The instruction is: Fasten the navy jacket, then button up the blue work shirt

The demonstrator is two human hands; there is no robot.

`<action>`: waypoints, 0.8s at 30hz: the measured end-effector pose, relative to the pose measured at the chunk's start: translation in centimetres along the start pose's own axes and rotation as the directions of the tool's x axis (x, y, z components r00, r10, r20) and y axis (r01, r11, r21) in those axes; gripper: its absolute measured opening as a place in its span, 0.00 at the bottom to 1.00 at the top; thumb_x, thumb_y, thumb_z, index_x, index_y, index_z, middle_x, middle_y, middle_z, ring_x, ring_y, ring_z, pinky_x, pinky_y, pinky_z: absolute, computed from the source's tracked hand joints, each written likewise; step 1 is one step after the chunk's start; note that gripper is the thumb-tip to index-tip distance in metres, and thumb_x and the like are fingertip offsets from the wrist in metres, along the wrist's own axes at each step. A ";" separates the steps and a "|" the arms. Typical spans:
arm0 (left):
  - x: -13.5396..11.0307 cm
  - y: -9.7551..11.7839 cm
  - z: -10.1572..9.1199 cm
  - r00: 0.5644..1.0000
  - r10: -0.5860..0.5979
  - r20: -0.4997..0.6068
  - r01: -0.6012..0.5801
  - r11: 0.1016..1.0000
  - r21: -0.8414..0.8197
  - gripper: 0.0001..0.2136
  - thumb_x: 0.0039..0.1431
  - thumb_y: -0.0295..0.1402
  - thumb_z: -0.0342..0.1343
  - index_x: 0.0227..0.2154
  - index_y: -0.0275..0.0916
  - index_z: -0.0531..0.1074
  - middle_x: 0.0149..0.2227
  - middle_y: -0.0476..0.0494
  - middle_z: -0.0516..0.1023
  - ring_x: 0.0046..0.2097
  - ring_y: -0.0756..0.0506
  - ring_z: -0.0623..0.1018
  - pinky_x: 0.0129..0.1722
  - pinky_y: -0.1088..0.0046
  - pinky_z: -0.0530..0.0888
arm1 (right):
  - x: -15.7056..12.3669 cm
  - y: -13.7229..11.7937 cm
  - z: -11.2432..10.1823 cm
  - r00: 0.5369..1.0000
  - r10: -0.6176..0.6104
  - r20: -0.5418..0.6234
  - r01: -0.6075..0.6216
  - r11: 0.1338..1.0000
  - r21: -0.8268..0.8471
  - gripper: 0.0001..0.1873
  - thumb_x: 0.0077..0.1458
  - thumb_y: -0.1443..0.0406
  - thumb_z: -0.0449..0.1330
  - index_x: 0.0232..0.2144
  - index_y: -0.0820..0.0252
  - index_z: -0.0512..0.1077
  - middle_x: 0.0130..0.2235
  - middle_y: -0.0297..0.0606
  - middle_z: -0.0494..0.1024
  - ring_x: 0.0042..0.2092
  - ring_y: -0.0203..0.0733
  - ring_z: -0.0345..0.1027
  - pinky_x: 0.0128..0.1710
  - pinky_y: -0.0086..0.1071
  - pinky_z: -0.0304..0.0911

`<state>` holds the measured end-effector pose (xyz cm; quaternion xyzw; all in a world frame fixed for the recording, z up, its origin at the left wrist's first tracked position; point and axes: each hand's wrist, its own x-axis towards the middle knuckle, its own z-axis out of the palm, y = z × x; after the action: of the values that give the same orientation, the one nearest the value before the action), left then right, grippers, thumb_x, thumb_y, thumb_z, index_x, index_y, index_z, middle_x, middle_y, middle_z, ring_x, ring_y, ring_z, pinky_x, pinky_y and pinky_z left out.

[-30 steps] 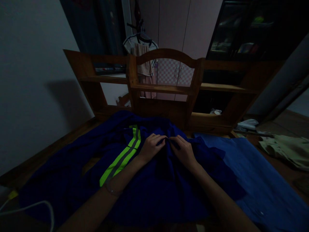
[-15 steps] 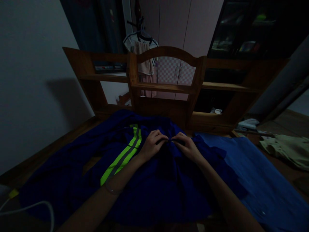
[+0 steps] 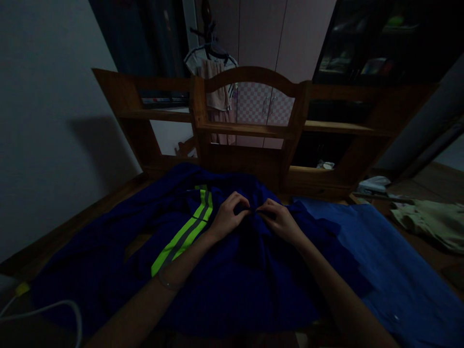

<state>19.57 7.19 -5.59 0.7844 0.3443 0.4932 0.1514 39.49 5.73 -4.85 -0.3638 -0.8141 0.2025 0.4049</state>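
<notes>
Blue cloth point(image 3: 235, 280) seems to be pinched in narrow fingers by the left hand point(image 3: 229, 216) and right hand point(image 3: 281, 221), so small, careful moves are likely needed.

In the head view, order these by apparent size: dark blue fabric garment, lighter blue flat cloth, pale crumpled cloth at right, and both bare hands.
Dark blue fabric garment
Lighter blue flat cloth
Pale crumpled cloth
Left hand and right hand: too alike to rank
</notes>
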 end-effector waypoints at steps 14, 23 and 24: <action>0.2 -0.2 -0.4 1.000 0.004 -0.024 -0.004 1.000 0.009 0.06 0.50 0.31 0.61 0.28 0.38 0.69 0.35 0.47 0.70 0.40 0.48 0.72 0.43 0.68 0.69 | -0.1 0.3 0.1 0.999 0.033 0.005 -0.033 0.997 0.070 0.09 0.56 0.64 0.57 0.38 0.57 0.76 0.33 0.37 0.72 0.37 0.39 0.67 0.38 0.32 0.61; 0.0 0.4 -0.1 0.992 0.121 0.047 -0.127 0.983 0.136 0.07 0.57 0.26 0.53 0.36 0.41 0.73 0.43 0.44 0.72 0.49 0.45 0.69 0.55 0.59 0.63 | 0.4 0.7 0.3 0.984 0.118 -0.132 -0.102 0.987 0.121 0.09 0.54 0.61 0.60 0.35 0.58 0.76 0.35 0.37 0.75 0.39 0.40 0.68 0.42 0.32 0.61; -0.1 0.4 -0.1 0.992 0.119 0.050 -0.124 0.983 0.136 0.07 0.57 0.26 0.52 0.36 0.41 0.73 0.44 0.44 0.71 0.50 0.45 0.69 0.55 0.59 0.63 | 0.4 0.7 0.3 0.982 0.118 -0.145 -0.101 0.988 0.118 0.08 0.53 0.61 0.60 0.34 0.58 0.76 0.35 0.36 0.75 0.39 0.40 0.68 0.42 0.32 0.61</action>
<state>19.63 6.81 -5.32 0.8228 0.3260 0.4598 0.0733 39.41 6.51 -5.25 -0.3995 -0.7474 0.2407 0.4732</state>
